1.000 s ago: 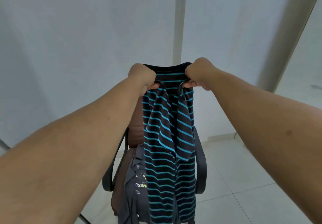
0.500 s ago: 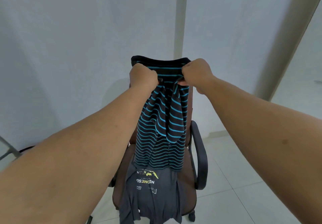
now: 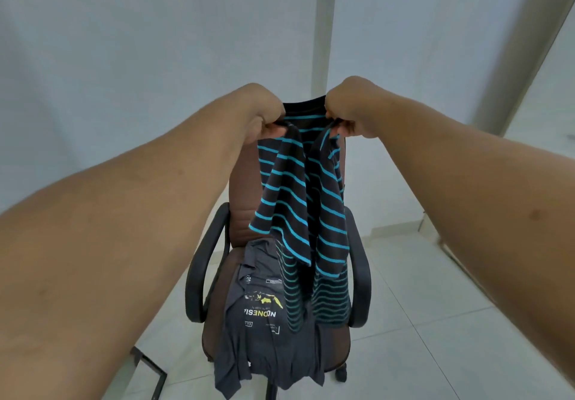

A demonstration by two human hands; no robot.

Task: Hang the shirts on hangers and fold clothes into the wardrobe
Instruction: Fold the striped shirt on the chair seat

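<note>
A black shirt with thin blue stripes [image 3: 298, 200] hangs in the air in front of me, folded lengthwise with its sleeves dangling. My left hand [image 3: 264, 113] grips its top edge on the left and my right hand [image 3: 348, 107] grips it on the right. The shirt's lower end reaches down over the seat of a brown office chair [image 3: 239, 213]. A dark grey T-shirt with white and yellow print [image 3: 261, 315] lies spread on the chair seat and hangs over its front edge.
The chair has black armrests [image 3: 202, 269] and stands on a white tiled floor [image 3: 435, 337]. A pale wall with a vertical column [image 3: 326, 26] is behind it. A black metal frame corner [image 3: 152, 374] shows at the lower left.
The striped shirt has been shaken and now hangs lower, its hem back down over the seat. Both hands still hold the top edge, slightly farther apart.
</note>
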